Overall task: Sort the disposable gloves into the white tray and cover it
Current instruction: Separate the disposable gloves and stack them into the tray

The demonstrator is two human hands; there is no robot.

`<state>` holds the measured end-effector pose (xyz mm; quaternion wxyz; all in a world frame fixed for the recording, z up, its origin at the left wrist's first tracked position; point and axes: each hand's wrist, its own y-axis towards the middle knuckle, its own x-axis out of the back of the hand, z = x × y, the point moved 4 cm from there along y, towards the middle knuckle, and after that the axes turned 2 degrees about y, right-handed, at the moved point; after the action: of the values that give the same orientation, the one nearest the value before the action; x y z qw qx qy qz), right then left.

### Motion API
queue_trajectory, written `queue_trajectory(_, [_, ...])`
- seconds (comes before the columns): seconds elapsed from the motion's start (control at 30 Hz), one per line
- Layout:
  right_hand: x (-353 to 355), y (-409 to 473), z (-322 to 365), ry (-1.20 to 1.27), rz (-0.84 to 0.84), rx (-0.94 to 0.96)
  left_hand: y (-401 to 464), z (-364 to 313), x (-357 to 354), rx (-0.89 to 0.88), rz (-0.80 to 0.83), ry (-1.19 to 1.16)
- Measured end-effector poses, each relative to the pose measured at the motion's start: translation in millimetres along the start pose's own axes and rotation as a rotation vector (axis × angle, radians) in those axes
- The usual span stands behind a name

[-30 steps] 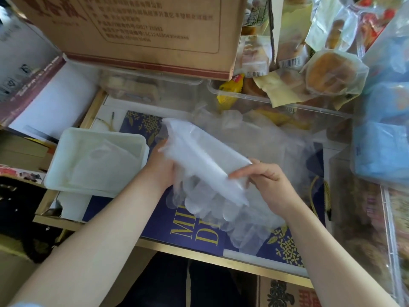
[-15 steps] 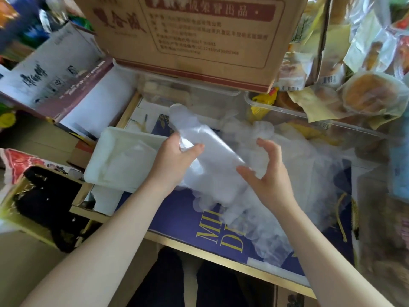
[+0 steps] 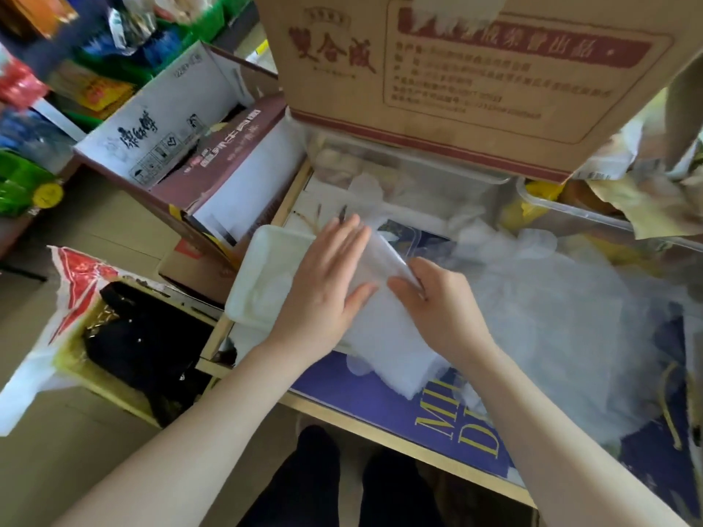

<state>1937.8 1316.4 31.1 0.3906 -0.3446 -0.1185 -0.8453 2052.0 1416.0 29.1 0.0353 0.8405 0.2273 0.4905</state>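
Gloves, a folded translucent stack, lie under our palms near the table's front edge, just right of the white tray. Our left hand presses flat, fingers straight; our right hand holds the stack's edge, fingers curled under. We judge we're squaring the bundle; next, slide it left into the tray. Beyond lies a loose glove heap.

The big brown carton up top has 双合成 in red characters on its left side (the smaller print lines beside it are too blurry to make out). The blue sheet on the table shows yellow letters "MI" over "D", with the remainder hidden. The white box on the left has black brush characters I can't read.
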Motion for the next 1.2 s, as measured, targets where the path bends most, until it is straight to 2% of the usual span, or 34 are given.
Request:
queue_trajectory(0.13, [-16.8,1.3,26.5,-0.085,0.091,0.174,-2.4,20.1,9.3,0.3,0.144,-0.486])
queue_trajectory(0.27, [-27.5,12.1,29.7,-0.039,0.122,0.151,1.3,46.8,19.7,0.421,0.136,-0.636])
queue_trajectory(0.47, [-45.3,32.2,9.8,-0.001,0.163,-0.196,6.4,107.0,22.8,0.713,0.023,-0.495])
queue_trajectory(0.6, [-65.6,34.5,18.2,-0.098,0.129,-0.251,8.9,125.0,25.4,0.76,0.089,-0.384])
queue_trajectory(0.73, [-84.4,39.6,22.2,-0.164,0.142,-0.352,8.9,132.4,24.3,0.642,0.223,-0.24])
queue_trajectory(0.87, [-91.1,45.1,21.2,-0.255,0.104,-0.427,8.8,125.5,15.3,0.386,0.463,0.069])
queue_trajectory(0.9, [-93.6,45.3,21.2,-0.288,0.098,-0.429,6.6,122.2,12.1,0.28,0.473,0.214])
queue_trajectory(1.0, [-98.3,44.1,18.5,-0.372,0.099,-0.426,1.5,112.8,7.2,-0.023,0.325,0.553])
queue_trajectory(1.1, [-98.1,40.0,14.6,-0.476,0.113,-0.441,-3.8,108.0,5.4,-0.173,0.346,0.576])
queue_trajectory(1.13, [-95.7,38.0,16.4,-0.508,0.061,-0.378,-7.5,110.0,0.9,-0.216,0.394,0.534])
queue_trajectory(1.2, [-94.6,31.1,21.0,-0.635,-0.04,-0.138,-10.7,112.0,-6.3,-0.244,0.482,0.509])
